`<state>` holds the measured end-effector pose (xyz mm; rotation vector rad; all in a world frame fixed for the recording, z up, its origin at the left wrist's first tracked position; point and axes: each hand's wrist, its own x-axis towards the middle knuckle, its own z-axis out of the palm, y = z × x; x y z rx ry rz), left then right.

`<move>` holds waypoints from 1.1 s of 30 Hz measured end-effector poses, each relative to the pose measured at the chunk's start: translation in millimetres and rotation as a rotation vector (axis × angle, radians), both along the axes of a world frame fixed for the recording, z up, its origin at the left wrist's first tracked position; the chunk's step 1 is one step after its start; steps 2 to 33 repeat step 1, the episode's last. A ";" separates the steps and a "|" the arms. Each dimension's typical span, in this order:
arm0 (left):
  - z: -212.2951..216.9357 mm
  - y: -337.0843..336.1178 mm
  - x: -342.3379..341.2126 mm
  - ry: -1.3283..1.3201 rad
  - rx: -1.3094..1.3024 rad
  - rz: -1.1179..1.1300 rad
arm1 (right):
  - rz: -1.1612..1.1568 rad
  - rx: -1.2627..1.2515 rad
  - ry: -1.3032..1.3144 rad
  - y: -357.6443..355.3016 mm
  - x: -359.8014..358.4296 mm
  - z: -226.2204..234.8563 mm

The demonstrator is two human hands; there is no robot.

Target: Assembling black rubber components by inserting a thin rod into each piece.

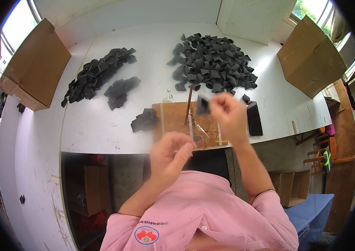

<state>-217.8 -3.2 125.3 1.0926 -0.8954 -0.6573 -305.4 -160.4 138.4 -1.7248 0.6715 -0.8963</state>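
My right hand (230, 115), smeared by motion, is closed on a small black fabric piece (203, 105) above the right half of a worn brown wooden board (169, 113). My left hand (170, 157) hovers at the board's front edge, its fingers loosely curved and the thumb a little apart. Nothing shows in it. Between the hands and the far pile, a thin brown rod (189, 104) stands upright on the board. A few flat black pieces (144, 120) lie at the board's left edge. Behind the board spreads a large heap of curled black pieces (215, 62).
A long pile of flat black pieces (98, 75) and a smaller pile (121, 92) lie left on the white table (98, 129). A dark phone (253, 119) is right of the board. Cardboard boxes stand at the left (39, 67) and right (311, 58). Wooden stools (322, 157) are at right.
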 end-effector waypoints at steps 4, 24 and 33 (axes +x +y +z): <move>16.1 2.2 -4.1 0.174 -0.049 -0.189 | -0.056 0.110 -0.082 -37.7 9.0 6.8; 16.1 2.2 -4.1 0.174 -0.049 -0.189 | -0.056 0.110 -0.082 -37.7 9.0 6.8; 16.1 2.2 -4.1 0.174 -0.049 -0.189 | -0.056 0.110 -0.082 -37.7 9.0 6.8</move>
